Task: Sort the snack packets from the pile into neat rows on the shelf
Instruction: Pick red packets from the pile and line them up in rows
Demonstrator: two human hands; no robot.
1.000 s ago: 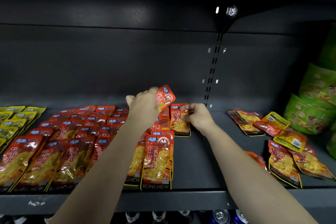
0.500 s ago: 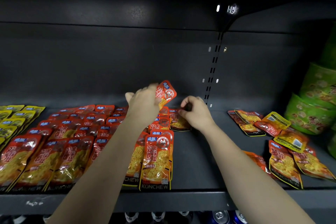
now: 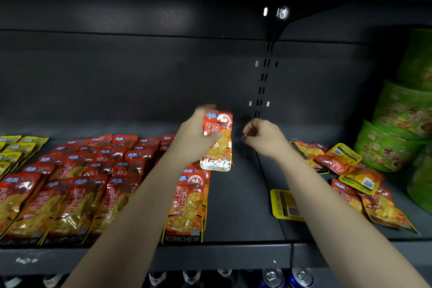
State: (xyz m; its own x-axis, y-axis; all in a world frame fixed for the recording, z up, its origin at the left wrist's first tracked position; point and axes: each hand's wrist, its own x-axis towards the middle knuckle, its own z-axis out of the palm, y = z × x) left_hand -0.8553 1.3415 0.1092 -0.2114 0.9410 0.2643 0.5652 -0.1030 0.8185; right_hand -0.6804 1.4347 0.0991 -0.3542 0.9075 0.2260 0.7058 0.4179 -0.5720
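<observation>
My left hand (image 3: pixel 195 134) grips an orange-red snack packet (image 3: pixel 218 141) by its upper left edge, holding it upright over the back of the dark shelf (image 3: pixel 240 206). My right hand (image 3: pixel 263 137) hovers just right of it with fingers curled and nothing in them. Rows of matching orange packets (image 3: pixel 77 185) lie overlapped on the left half of the shelf; the rightmost row ends at a front packet (image 3: pixel 189 203). A loose pile of orange and yellow packets (image 3: pixel 350 178) sits at the right. One yellow packet (image 3: pixel 285 204) lies face down beside my right forearm.
Yellow packets (image 3: pixel 16 150) fill rows at the far left. Stacked green bowls (image 3: pixel 402 124) stand at the far right. The slotted upright (image 3: pixel 263 84) runs up the back wall. Drink cans (image 3: pixel 287 277) show below the shelf's front lip (image 3: pixel 210 257).
My left hand swung its packet to the right and turned it upright. My right hand let go of the packet at the back, lifted and drew right. A yellow packet now shows by my right forearm.
</observation>
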